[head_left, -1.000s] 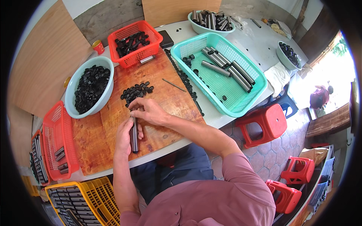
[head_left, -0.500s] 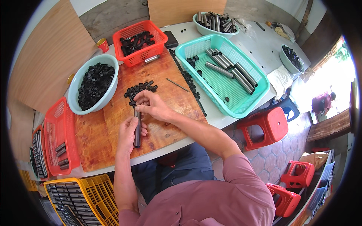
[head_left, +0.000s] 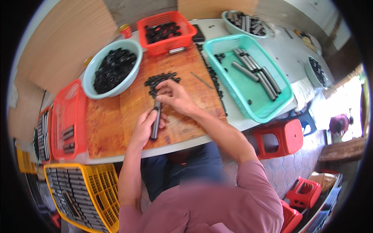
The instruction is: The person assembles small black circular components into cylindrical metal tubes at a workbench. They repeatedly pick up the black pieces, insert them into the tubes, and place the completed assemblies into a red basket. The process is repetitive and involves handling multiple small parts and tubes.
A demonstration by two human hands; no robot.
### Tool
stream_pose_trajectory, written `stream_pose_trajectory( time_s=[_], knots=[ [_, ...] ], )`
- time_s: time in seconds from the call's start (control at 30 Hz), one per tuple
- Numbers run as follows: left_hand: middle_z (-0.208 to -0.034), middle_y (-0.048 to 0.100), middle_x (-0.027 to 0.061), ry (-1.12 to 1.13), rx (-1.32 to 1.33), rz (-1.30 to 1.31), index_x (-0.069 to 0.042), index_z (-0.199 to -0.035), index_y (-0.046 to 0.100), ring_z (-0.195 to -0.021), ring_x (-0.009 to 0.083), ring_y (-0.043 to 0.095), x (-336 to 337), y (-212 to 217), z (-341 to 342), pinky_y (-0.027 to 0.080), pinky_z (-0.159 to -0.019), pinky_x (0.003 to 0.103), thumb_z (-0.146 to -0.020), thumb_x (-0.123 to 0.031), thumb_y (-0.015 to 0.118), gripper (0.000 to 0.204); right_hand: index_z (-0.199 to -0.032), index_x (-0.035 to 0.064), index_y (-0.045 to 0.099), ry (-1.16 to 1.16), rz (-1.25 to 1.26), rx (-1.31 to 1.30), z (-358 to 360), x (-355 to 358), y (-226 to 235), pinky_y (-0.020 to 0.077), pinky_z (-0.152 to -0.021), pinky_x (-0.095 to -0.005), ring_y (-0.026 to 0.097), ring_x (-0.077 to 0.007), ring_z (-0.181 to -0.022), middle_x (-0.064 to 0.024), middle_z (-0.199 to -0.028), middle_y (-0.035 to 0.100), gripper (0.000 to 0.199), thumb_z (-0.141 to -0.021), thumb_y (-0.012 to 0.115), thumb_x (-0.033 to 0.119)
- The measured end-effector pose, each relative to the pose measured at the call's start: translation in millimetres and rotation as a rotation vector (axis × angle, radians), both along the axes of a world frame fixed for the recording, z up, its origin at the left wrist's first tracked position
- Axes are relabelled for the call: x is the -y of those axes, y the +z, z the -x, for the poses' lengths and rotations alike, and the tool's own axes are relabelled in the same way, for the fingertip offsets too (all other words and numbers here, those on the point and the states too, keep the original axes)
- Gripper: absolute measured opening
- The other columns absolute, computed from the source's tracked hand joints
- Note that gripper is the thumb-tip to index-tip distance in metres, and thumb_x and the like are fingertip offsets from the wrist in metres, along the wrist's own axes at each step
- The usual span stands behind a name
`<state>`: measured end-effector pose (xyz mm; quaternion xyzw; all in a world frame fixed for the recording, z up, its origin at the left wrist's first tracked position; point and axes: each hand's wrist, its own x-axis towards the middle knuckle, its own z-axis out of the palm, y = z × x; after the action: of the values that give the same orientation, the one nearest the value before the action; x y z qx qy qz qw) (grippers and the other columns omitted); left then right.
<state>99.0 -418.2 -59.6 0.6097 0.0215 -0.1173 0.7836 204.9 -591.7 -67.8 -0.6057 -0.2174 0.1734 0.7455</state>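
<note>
A dark grey metal tube slants over the wooden board, its lower end near the board's front edge. My left hand is closed round its middle, thumb on top. At the tube's far end, my right hand has its thumb and fingers pinched together; whatever lies between them is hidden. Just beyond those fingertips is a loose pile of small black caps. A thin metal rod lies on the board to the right of the pile.
A pale blue bowl of black caps and a red basket of black parts stand beyond. At right, a green basket holds several tubes. A red basket and yellow crate with tubes are left; a red stool stands right.
The whole view has shifted, so the table and hands appear farther right and slightly higher. My left hand still grips the tube, and my right fingers stay at its far end.
</note>
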Motion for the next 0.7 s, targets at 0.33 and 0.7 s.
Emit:
stream_pose_trajectory(
  time_s=[0.33, 0.7],
  knots=[
    [-0.112, 0.063, 0.0214, 0.05, 0.575, -1.0, 0.002, -0.125, 0.058, -0.102, 0.0433, 0.061, -12, 17, -3, 0.053, -0.084, 0.043, -0.103, -0.019, 0.06, 0.03, -0.114, -0.0013, 0.07, 0.023, 0.141, 0.07, 2, 9, 16, 0.0536, -0.076, -0.0305, 0.065, -0.0107, -0.089, -0.0046, -0.098, 0.072, 0.024, -0.098, 0.07, 0.016],
    [-0.102, 0.057, 0.0136, -0.065, 0.99, -1.461, 0.005, -0.118, 0.064, -0.092, 0.0329, 0.061, -30, -5, -18, 0.054, -0.081, 0.04, -0.089, -0.012, 0.074, 0.035, -0.115, -0.0012, 0.072, 0.082, 0.493, 0.318, -3, 16, 5, 0.0563, -0.085, -0.035, 0.072, -0.0231, -0.093, -0.015, -0.102, 0.076, 0.028, -0.09, 0.075, 0.01]
  ],
)
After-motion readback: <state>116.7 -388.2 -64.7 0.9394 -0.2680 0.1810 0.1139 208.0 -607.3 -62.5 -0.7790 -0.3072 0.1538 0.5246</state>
